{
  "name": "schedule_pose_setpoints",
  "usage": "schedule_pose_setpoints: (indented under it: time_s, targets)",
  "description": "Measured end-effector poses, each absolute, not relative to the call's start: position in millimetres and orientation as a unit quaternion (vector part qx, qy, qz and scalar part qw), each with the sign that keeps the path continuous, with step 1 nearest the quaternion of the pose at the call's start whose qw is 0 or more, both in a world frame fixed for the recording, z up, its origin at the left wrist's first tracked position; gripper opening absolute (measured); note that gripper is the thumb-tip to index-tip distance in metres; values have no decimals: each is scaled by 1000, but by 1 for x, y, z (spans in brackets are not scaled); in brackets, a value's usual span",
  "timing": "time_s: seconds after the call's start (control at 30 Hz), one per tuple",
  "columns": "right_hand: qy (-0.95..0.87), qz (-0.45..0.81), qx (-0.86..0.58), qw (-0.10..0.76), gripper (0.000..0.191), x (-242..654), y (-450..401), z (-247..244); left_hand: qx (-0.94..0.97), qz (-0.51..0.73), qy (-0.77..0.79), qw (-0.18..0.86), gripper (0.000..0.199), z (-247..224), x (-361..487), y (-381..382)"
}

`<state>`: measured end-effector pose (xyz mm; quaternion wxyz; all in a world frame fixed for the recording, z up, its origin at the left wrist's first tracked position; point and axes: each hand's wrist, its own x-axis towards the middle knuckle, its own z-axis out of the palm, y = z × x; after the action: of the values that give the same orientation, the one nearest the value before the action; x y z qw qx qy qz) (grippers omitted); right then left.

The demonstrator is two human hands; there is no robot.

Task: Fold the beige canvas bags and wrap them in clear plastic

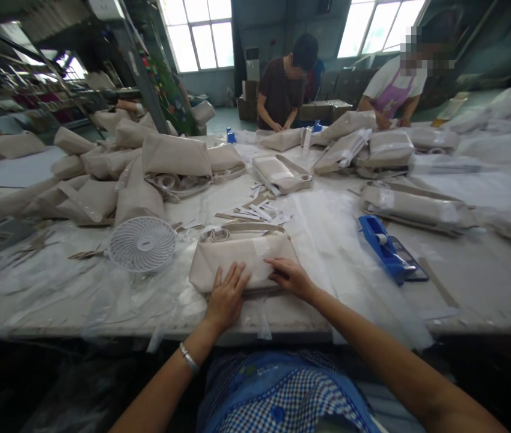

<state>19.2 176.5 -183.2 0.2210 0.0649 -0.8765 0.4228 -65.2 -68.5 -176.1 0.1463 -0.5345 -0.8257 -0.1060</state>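
Observation:
A beige handbag (205,267) lies flat on the table in front of me, its strap and a coiled cord along the far edge. My left hand (228,294) rests on its left part, palm down with fingers stretched out. On the right part is my right hand (292,278), index finger extended and thumb a little apart, touching the bag beside a pale translucent patch (261,245). Whether a thin film lies under those fingertips is hard to make out. Just beyond the bag are loose pale strips (255,210).
A white round fan (142,243) and scissors (86,254) are at left. A blue tape dispenser (384,246) stands at right beside a phone (411,264). More beige bags (177,156) are piled left and beyond. Two people (280,90) work across the table (327,300).

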Motion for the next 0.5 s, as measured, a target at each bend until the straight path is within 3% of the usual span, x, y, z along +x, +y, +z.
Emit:
schedule_pose_setpoints:
  time_s: [0.23,0.4,0.5]
  targets:
    - [-814,526,72,238,59,31,177,-182,-552,-194,-801,128,66,-190,-57,-37]
    - [-846,437,76,295,25,52,170,-185,-531,-189,-815,136,62,-192,-56,-36]
    - [-862,381,120,312,20,67,164,-185,-553,-147,-806,154,58,-190,-53,-35]
